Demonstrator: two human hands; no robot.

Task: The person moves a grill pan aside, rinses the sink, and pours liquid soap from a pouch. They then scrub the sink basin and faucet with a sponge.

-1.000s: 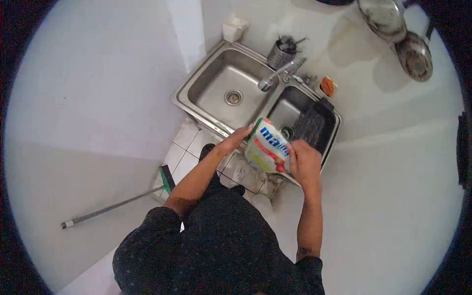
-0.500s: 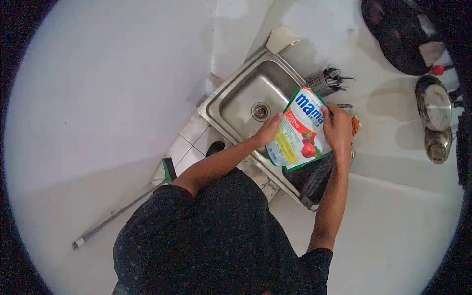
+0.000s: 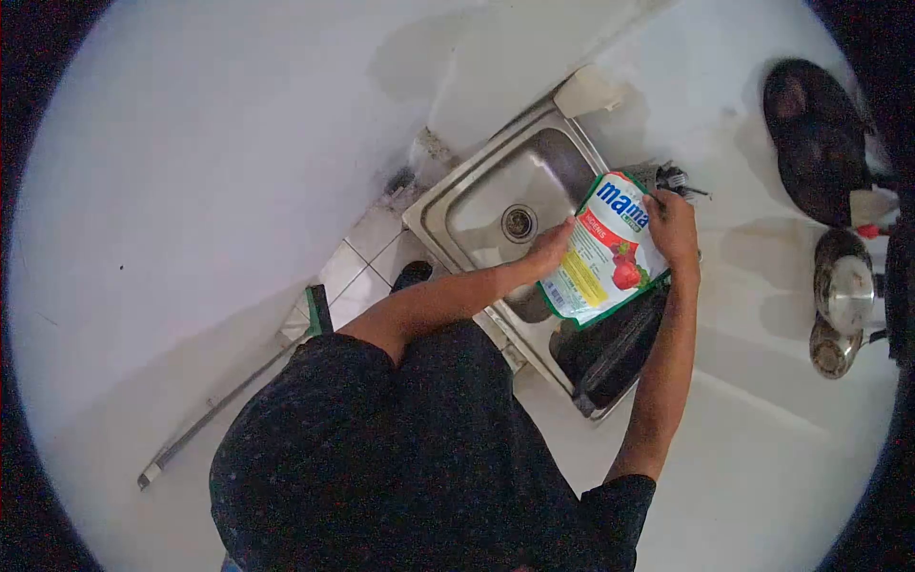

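A white and green refill pouch of dish soap, printed "mama", is held between both hands over the right side of the steel sink. My left hand grips its left edge, thumb on the printed face. At the upper right edge, my right hand is closed on the pouch near its top corner. The fingers behind the pouch are hidden. Beneath the pouch lies a dark ridged item on the drainboard, partly covered.
A cutlery holder with utensils stands behind the sink, beside the pouch. A cream-coloured container sits at the back corner. Pans hang on the right wall. A green-headed long-handled tool leans at lower left.
The camera view has shifted, so the sink and wall items appear farther right and lower. Both hands still hold the pouch, which now sits slightly farther right in view.
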